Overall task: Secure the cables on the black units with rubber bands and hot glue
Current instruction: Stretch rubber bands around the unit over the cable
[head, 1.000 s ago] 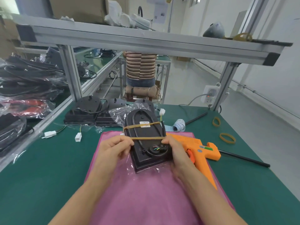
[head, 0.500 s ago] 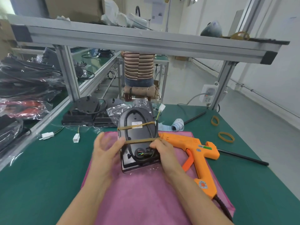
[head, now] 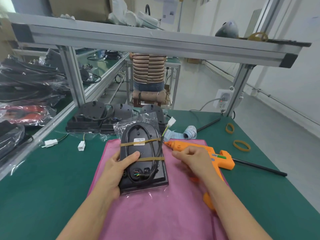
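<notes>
Holding the black unit (head: 143,158) on the pink cloth (head: 155,213), my left hand (head: 117,170) clasps its nine o'clock edge; my right hand (head: 192,158), seemingly empty, hovers over the glue gun (head: 220,156) at three o'clock. I should steady the banded cable (head: 158,153) before gluing.

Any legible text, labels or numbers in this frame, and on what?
None can be read for certain.
White label on the black unit: print too small.
Sticker on the glue gun: blurred.
Wall papers at the back: too small.
Paper roll: markings unreadable.
</notes>
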`<state>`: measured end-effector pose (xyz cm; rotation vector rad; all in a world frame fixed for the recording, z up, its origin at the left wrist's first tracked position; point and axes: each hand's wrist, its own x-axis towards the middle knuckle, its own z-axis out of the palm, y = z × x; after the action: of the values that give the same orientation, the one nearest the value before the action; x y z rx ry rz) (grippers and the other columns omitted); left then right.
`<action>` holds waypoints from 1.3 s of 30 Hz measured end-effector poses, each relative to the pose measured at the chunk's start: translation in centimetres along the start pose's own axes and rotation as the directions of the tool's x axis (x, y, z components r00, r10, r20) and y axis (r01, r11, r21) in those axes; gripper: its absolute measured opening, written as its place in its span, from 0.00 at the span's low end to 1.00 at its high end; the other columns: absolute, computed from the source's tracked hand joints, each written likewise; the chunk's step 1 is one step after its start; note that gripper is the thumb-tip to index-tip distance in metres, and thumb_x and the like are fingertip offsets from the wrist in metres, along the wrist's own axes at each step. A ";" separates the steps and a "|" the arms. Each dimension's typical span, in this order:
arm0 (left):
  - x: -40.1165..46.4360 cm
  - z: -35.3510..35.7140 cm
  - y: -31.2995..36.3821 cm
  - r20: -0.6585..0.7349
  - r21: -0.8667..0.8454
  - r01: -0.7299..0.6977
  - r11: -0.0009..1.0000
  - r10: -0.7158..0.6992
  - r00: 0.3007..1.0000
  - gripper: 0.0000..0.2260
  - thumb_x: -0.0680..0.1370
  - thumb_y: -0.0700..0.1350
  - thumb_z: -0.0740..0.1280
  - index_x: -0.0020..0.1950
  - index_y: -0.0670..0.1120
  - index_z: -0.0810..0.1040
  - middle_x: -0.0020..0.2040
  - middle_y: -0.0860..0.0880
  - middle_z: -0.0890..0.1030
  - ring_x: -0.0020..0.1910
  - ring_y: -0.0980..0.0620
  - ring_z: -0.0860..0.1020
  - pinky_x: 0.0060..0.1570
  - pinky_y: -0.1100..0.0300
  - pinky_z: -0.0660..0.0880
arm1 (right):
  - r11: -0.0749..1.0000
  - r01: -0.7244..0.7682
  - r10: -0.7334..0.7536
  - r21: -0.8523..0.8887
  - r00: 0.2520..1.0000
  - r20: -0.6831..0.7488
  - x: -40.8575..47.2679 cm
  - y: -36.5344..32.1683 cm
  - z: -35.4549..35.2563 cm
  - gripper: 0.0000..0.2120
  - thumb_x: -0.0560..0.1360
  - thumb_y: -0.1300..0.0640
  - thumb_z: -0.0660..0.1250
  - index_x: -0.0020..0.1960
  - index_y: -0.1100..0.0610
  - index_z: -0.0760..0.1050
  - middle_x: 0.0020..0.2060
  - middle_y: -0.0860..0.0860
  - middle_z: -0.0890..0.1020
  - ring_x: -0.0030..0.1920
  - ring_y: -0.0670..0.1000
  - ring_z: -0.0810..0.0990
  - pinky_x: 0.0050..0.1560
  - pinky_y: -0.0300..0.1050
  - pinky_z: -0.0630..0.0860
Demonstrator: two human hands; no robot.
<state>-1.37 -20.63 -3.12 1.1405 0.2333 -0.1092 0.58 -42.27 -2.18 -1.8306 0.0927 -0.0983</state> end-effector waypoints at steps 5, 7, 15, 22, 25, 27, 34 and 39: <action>0.3 0.1 -0.4 0.007 0.017 -0.014 1.000 0.014 1.000 0.22 0.64 0.43 0.75 0.56 0.42 0.79 0.47 0.39 0.85 0.40 0.41 0.85 0.35 0.51 0.82 | 0.971 0.240 -0.237 0.011 0.949 0.208 -0.9 -0.7 1.1 0.11 0.70 0.64 0.75 0.41 0.47 0.83 0.33 0.41 0.82 0.33 0.38 0.72 0.37 0.29 0.68; 0.4 0.1 -0.5 0.012 0.027 -0.028 0.999 0.028 1.000 0.22 0.64 0.43 0.75 0.57 0.42 0.78 0.47 0.39 0.85 0.41 0.41 0.85 0.35 0.51 0.82 | 0.946 0.322 -0.302 -0.043 0.920 0.252 -1.2 -1.1 1.0 0.10 0.70 0.63 0.75 0.41 0.47 0.83 0.34 0.40 0.81 0.35 0.38 0.74 0.39 0.29 0.67; 0.6 0.1 -0.8 0.026 0.052 -0.051 0.997 0.049 0.998 0.19 0.67 0.41 0.75 0.57 0.41 0.78 0.46 0.39 0.85 0.39 0.41 0.85 0.32 0.54 0.80 | 0.774 0.529 -0.377 -0.349 0.827 0.418 -1.7 -1.8 0.8 0.07 0.75 0.60 0.69 0.48 0.49 0.76 0.40 0.42 0.75 0.41 0.41 0.72 0.43 0.32 0.68; 0.6 0.1 -1.1 0.043 0.107 -0.048 0.993 0.044 0.998 0.24 0.62 0.45 0.76 0.57 0.41 0.79 0.46 0.40 0.85 0.43 0.40 0.84 0.37 0.52 0.82 | 0.644 0.585 -0.458 -0.493 0.811 0.364 -1.7 -1.9 0.2 0.05 0.73 0.57 0.71 0.49 0.55 0.79 0.42 0.43 0.74 0.40 0.44 0.73 0.46 0.42 0.72; 0.8 0.1 -1.1 0.039 0.071 -0.035 0.997 0.032 0.999 0.19 0.66 0.42 0.75 0.56 0.41 0.79 0.45 0.40 0.85 0.40 0.41 0.85 0.33 0.54 0.81 | 0.609 0.634 -0.490 -0.476 0.773 0.403 -2.0 -2.3 0.3 0.02 0.73 0.59 0.70 0.45 0.55 0.81 0.39 0.42 0.73 0.39 0.43 0.72 0.44 0.42 0.72; 0.9 0.0 -1.1 0.036 0.073 -0.031 0.997 0.028 0.999 0.17 0.68 0.41 0.75 0.56 0.41 0.79 0.45 0.40 0.85 0.39 0.42 0.85 0.32 0.54 0.80 | 0.573 0.644 -0.476 -0.507 0.765 0.434 -2.0 -2.4 0.4 0.02 0.74 0.58 0.70 0.45 0.54 0.81 0.38 0.41 0.72 0.39 0.42 0.70 0.44 0.42 0.71; 0.8 0.0 -1.0 0.050 0.104 -0.021 0.994 0.016 0.999 0.23 0.63 0.43 0.76 0.56 0.40 0.78 0.44 0.39 0.85 0.39 0.41 0.84 0.32 0.54 0.80 | 0.431 0.611 -0.411 -0.664 0.788 0.459 -2.5 -2.7 1.4 0.06 0.77 0.57 0.61 0.48 0.57 0.76 0.47 0.52 0.77 0.47 0.54 0.76 0.45 0.49 0.71; 0.7 0.4 -1.2 0.050 0.103 0.016 0.995 -0.021 0.999 0.14 0.70 0.39 0.75 0.54 0.41 0.79 0.43 0.39 0.85 0.37 0.42 0.84 0.30 0.55 0.80 | 0.393 0.564 -0.494 -0.726 0.795 0.351 -2.3 -2.4 1.8 0.06 0.77 0.60 0.61 0.46 0.62 0.75 0.43 0.56 0.77 0.39 0.58 0.76 0.35 0.48 0.65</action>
<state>-0.90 -21.44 -4.20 1.2363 0.1947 -0.1681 -1.50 -39.69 -0.34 -2.7428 -0.6438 -0.5193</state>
